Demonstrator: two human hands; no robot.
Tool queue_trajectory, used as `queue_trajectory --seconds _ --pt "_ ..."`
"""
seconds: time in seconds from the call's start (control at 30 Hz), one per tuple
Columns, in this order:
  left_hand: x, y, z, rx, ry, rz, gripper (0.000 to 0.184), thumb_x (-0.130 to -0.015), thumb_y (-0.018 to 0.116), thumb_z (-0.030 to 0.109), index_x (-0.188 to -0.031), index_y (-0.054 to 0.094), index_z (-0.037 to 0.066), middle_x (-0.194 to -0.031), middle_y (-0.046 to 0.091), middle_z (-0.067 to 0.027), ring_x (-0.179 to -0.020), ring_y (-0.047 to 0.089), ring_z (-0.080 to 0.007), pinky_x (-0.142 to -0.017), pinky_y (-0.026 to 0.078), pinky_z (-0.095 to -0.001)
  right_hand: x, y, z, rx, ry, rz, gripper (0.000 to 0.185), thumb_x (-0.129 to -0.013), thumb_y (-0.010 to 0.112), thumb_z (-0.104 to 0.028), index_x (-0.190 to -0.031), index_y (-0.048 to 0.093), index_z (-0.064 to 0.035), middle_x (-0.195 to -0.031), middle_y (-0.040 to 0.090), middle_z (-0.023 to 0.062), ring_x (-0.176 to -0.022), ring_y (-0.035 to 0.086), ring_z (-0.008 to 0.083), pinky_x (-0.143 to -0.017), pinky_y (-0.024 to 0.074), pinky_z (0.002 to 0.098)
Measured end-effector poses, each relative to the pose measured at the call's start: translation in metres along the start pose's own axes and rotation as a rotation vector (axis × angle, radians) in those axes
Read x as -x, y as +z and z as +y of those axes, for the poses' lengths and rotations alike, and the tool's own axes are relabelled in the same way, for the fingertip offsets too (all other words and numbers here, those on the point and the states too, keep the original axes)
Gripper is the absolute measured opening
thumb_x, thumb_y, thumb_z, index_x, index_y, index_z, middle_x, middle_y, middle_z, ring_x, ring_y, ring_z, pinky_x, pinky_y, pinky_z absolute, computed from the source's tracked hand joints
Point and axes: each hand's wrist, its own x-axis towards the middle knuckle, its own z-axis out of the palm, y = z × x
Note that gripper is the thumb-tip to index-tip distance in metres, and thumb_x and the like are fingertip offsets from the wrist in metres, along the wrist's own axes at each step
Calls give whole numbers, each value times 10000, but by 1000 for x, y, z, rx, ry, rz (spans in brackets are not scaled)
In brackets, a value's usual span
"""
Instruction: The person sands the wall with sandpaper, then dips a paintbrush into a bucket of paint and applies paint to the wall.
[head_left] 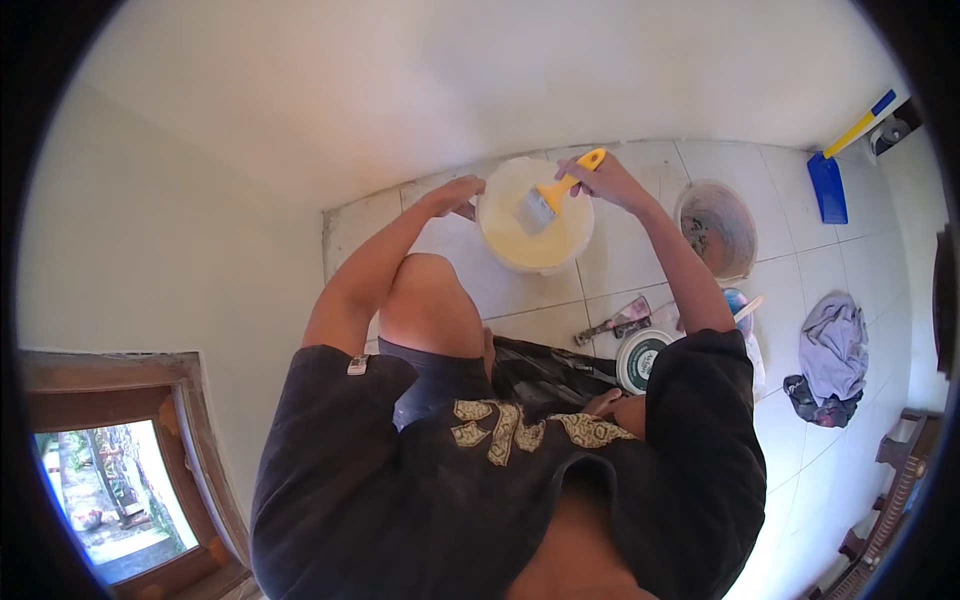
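A round white bucket with pale yellow content stands on the tiled floor near the wall. My right hand is closed around the yellow handle of a wide paintbrush, whose bristles point down into the bucket and look pale with paint. On the bucket's left rim rests my left hand, its fingers gripping the edge; part of them is hidden behind the rim.
Right of the bucket stands a stained pail. Nearer me lie a scraper and a tub with a green-and-white lid. Farther right are a grey cloth and a blue dustpan. A wall rises behind.
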Motion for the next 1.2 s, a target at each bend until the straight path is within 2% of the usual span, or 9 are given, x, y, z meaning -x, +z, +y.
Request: queue_trajectory --seconds 0.3,0.4,0.5,0.57,0.6,0.67,0.7,0.73,1.2 --pt "14 -22 -17 -16 -70 -132 494 -882 456 345 -1260 395 33 -1297 436 -141 -1061 548 -284 -882 485 -410 10 -13 25 -323 114 -18 355 -884 573 -396 -936 687 -65 -681 612 22 -562 458 55 -523 379 197" --pt "47 -37 -38 15 20 103 482 -889 462 364 -1258 416 58 -1284 457 -114 -1082 524 -296 -896 457 -437 5 -14 30 -261 71 -31 349 -874 587 -393 -948 687 -67 -682 610 26 -555 447 56 -520 374 203" --pt "98 -35 -119 -501 10 653 415 -877 495 359 -1136 531 36 -1113 581 -165 -1050 548 -292 -912 426 -412 5 -14 19 -208 69 -52 344 -864 600 -391 -939 687 -66 -685 610 23 -554 438 58 -520 376 211" --pt "112 -56 -309 -499 230 483 402 -888 491 297 -1198 532 45 -1187 559 -212 -1159 499 -317 -966 373 -410 3 -13 18 -186 92 -56 336 -859 607 -384 -935 688 -67 -678 607 24 -551 432 59 -519 375 214" --pt "199 -4 -262 -511 63 387 409 -901 459 263 -1248 507 52 -1238 527 -221 -1193 474 -326 -989 352 -414 2 -15 19 -173 99 -50 333 -856 610 -381 -933 688 -67 -675 605 25 -550 429 59 -518 374 215" --pt "247 18 -370 -850 -63 111 332 -902 447 251 -1136 552 40 -1066 583 -211 -1001 569 -321 -905 428 -404 -2 -16 32 -172 91 -61 330 -858 606 -378 -938 690 -69 -668 604 26 -551 437 59 -519 375 215" --pt "282 50 -362 -315 -206 169 357 -923 481 285 -1178 525 39 -1053 603 -134 -992 553 -273 -909 416 -393 -6 -17 36 -168 73 -69 329 -860 604 -376 -940 690 -69 -665 604 26 -552 441 58 -520 376 214" --pt "324 106 -263 134 -384 406 240 -923 473 275 -1001 528 55 -968 563 -91 -846 591 -224 -733 507 -401 -9 -18 38 -145 73 -69 330 -868 599 -377 -935 689 -67 -668 605 19 -550 453 57 -513 377 210" --pt "361 150 -255 -108 -430 276 209 -901 529 213 -1043 528 60 -949 561 -58 -890 577 -195 -739 509 -419 -17 -17 58 -157 -41 -126 290 -869 616 -331 -865 695 -52 -649 639 60 -540 540 71 -499 421 212"
